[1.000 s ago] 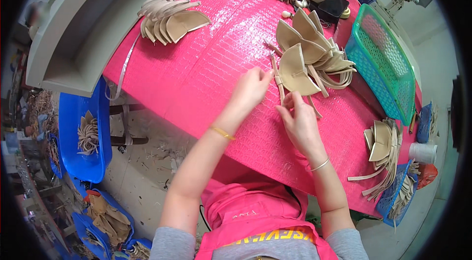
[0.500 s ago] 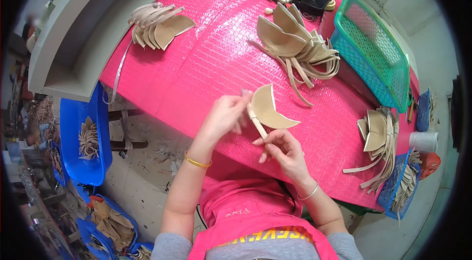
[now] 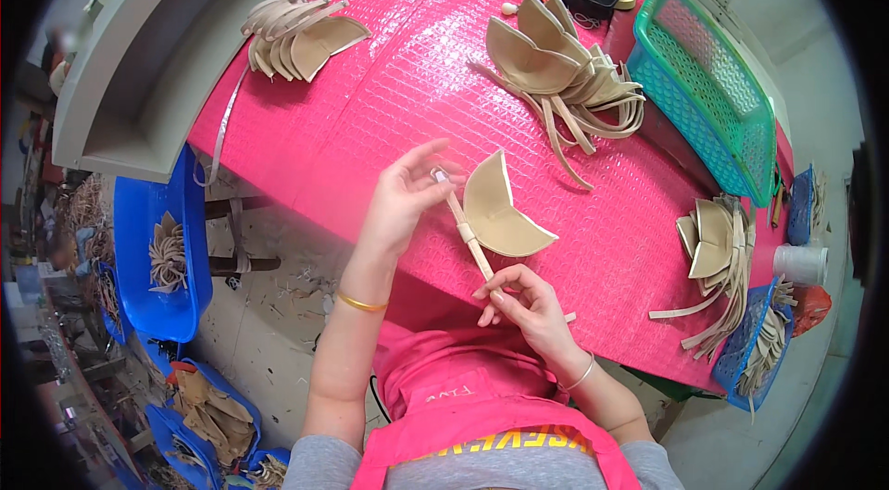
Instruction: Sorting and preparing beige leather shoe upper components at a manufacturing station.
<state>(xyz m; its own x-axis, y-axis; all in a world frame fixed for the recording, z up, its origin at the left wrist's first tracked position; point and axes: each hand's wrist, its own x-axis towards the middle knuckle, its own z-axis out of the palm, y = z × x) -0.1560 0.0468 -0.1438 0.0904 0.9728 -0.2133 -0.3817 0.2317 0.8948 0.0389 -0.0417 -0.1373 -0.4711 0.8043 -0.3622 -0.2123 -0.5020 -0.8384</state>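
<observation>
Pink table (image 3: 389, 110) with beige cup piles (image 3: 565, 73), teal basket (image 3: 718, 87).

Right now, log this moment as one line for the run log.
left hand: pinches strap top | right hand: holds strap lower end | beige cup piece: lifted over pink table | beige stack: beyond

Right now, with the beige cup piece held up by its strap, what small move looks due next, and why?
Probably drawing the strap taut: the left hand pinches its upper end, the right hand its lower end, and the cup piece hangs off it above the pink table.
</observation>
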